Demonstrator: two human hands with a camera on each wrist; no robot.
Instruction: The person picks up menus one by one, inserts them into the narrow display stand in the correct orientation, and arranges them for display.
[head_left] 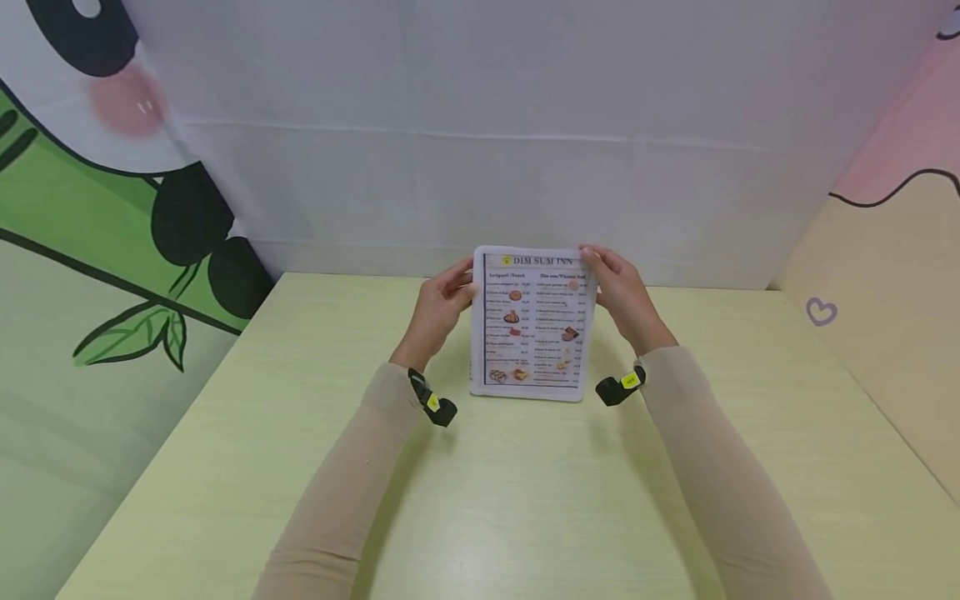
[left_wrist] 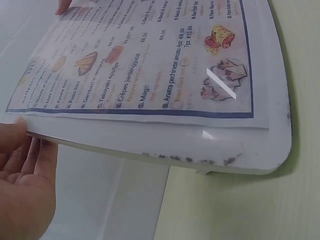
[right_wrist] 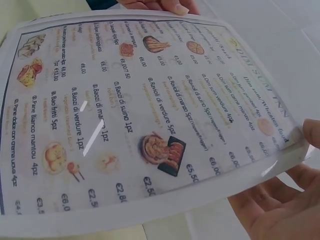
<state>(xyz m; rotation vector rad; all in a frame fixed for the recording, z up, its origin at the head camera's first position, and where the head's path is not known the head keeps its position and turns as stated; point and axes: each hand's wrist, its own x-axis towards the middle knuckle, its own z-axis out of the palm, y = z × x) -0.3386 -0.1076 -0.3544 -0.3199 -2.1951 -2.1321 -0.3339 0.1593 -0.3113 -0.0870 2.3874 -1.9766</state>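
Observation:
In the head view a white menu stand [head_left: 532,325] headed "DIM SUM INN" stands tilted up, its printed side facing me. My left hand [head_left: 438,312] grips its left edge near the upper corner, thumb in front and fingers behind. At the top right corner, my right hand [head_left: 622,296] pinches the edge, with the thumb over the front. Dark specks mark the board's side edge in the left wrist view, where the menu [left_wrist: 150,65] reaches down close to the table. The right wrist view shows the thumb [right_wrist: 312,132] on the front face.
The pale wooden table [head_left: 480,500] runs back to a white cloth backdrop [head_left: 480,192]. Printed panels flank it: a green cartoon panel [head_left: 90,208] on the left and a peach panel [head_left: 885,275] with a heart on the right. Black wrist cameras [head_left: 442,411] are strapped to both wrists.

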